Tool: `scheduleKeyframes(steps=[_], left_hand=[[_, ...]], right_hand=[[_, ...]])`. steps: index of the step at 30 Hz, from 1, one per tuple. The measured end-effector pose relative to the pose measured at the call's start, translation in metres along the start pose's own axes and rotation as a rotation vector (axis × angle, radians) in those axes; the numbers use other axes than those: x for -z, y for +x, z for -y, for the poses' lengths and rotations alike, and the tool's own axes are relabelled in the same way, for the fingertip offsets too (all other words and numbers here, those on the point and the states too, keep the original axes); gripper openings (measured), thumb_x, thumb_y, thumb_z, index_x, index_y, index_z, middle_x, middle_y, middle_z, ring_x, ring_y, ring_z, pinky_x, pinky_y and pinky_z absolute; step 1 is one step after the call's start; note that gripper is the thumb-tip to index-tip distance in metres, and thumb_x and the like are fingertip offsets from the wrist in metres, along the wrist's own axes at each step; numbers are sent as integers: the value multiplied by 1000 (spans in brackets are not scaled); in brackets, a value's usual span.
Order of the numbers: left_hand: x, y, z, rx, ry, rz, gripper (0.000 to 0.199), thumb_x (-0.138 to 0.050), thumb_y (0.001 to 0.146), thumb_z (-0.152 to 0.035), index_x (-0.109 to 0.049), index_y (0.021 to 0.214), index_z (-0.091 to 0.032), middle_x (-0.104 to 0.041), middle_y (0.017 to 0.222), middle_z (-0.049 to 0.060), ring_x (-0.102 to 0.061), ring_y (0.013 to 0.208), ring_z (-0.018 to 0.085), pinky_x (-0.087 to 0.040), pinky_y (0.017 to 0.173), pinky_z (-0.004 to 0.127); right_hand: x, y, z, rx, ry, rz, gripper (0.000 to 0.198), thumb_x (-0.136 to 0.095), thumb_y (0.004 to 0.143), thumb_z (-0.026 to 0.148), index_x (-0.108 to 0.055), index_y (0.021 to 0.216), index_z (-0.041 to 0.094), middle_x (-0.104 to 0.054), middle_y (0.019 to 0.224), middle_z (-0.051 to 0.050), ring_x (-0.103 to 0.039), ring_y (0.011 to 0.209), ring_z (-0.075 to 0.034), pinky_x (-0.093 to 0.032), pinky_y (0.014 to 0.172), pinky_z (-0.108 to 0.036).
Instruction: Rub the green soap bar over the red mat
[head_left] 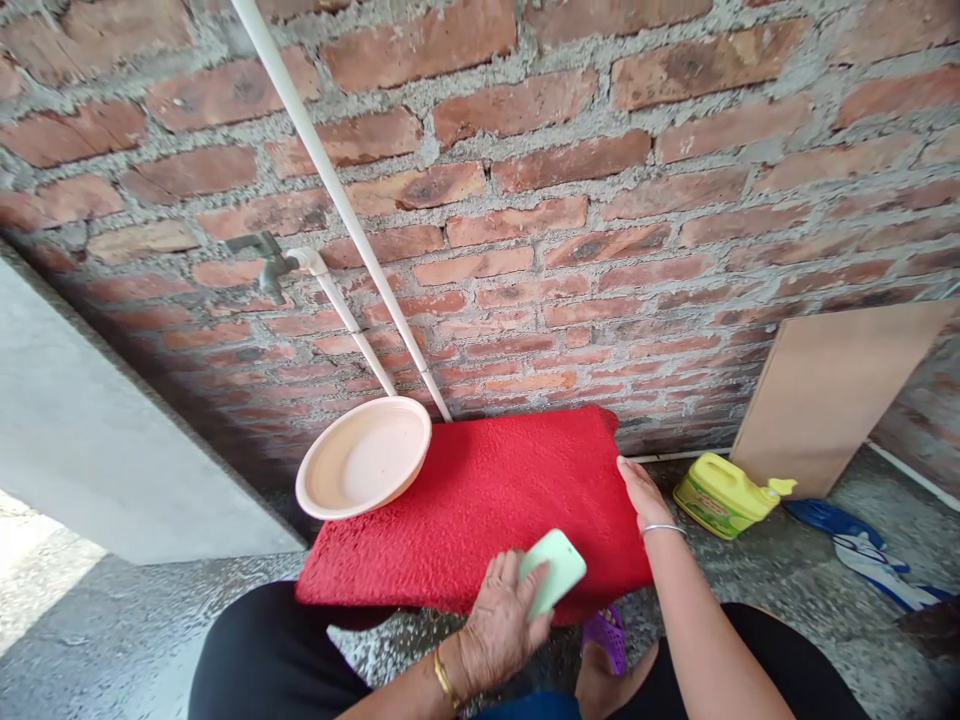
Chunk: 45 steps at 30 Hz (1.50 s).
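Note:
A wet-looking red mat (495, 490) with a rough texture is spread over a low support, which it mostly hides. My left hand (501, 622), with a gold bracelet, is closed around a pale green scrub brush (556, 570) near the mat's front edge. The brush has a smooth, rounded back with a small hole; its underside is hidden. My right hand (642, 492), wearing a silver bangle, lies along the mat's right edge with its fingers stretched out. A shallow peach-coloured basin (366, 462) sits on the mat's back left corner.
Behind the mat rises a brick wall (525, 220) with a tap (264, 264) and white pipes (352, 215). A grey slab (135, 430) stands at left. At right are a yellow detergent jug (726, 494), a brown board (832, 400) and blue-and-white slippers (874, 555) on the wet floor.

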<state>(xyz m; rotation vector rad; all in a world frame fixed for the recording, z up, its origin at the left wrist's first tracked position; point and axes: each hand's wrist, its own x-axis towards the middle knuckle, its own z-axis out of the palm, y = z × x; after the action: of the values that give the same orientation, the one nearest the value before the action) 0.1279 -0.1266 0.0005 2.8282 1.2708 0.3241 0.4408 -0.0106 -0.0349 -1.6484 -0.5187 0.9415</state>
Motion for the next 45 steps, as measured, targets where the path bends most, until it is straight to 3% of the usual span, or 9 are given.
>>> scheduleKeyframes(steps=[2,4,11,18,25,33,38,40,45], left_hand=[[-1,12,1,108,52,-37,54,-61,84,-29,-46,135,-22,-56,123,13,-55,111,29,-48,94,47],[-8,11,0,107,107,-76,55,-62,83,-30,-46,135,-21,-57,122,14,-55,111,30,-49,92,48],[-22,-24,-11,-352,84,-154,70,-61,79,-57,-42,139,-26,-58,125,14,-55,110,31,-46,93,50],[-18,16,-15,26,158,-233,57,-63,82,-38,-47,133,-19,-58,118,15,-56,108,31,-48,90,49],[-23,-6,-28,-236,73,-173,66,-60,80,-57,-46,136,-25,-58,122,15,-55,109,31,-47,92,49],[-22,23,-27,24,95,-154,57,-61,83,-44,-47,134,-21,-57,121,15,-54,110,32,-47,92,50],[-20,6,-43,-267,4,-114,63,-57,82,-58,-45,136,-27,-56,124,12,-53,110,30,-44,95,48],[-12,10,-42,-310,-44,-92,63,-57,82,-59,-46,136,-29,-55,124,11,-52,109,29,-42,97,48],[14,82,-12,65,-15,-28,48,-56,88,-45,-51,132,-25,-55,112,10,-53,101,27,-45,91,42]], right_hand=[[0,0,1,-2,-10,-7,51,-65,73,60,-68,112,26,-67,126,-3,-58,122,-23,-42,108,-37],[0,1,0,2,-18,-11,52,-65,73,60,-68,112,26,-67,125,-3,-58,121,-23,-42,108,-37],[1,5,-6,34,-50,-8,57,-66,71,63,-68,113,26,-70,119,-4,-60,118,-24,-46,104,-38],[1,3,-3,43,-99,-13,60,-64,70,66,-68,115,26,-69,122,-6,-60,116,-26,-46,101,-40],[1,-1,1,32,-133,-5,64,-61,71,68,-66,117,24,-66,126,-8,-60,116,-25,-46,99,-36],[0,-2,2,17,-127,1,66,-61,71,67,-64,120,23,-64,130,-8,-59,117,-25,-46,99,-38],[0,-2,1,20,-100,0,63,-62,72,66,-65,119,24,-64,129,-7,-58,119,-25,-44,103,-39],[0,-1,0,23,-86,-3,63,-63,72,65,-66,118,24,-64,130,-7,-57,121,-26,-42,105,-39],[0,1,-3,74,-16,32,58,-59,75,67,-68,117,27,-70,119,-4,-59,119,-24,-45,103,-37]])
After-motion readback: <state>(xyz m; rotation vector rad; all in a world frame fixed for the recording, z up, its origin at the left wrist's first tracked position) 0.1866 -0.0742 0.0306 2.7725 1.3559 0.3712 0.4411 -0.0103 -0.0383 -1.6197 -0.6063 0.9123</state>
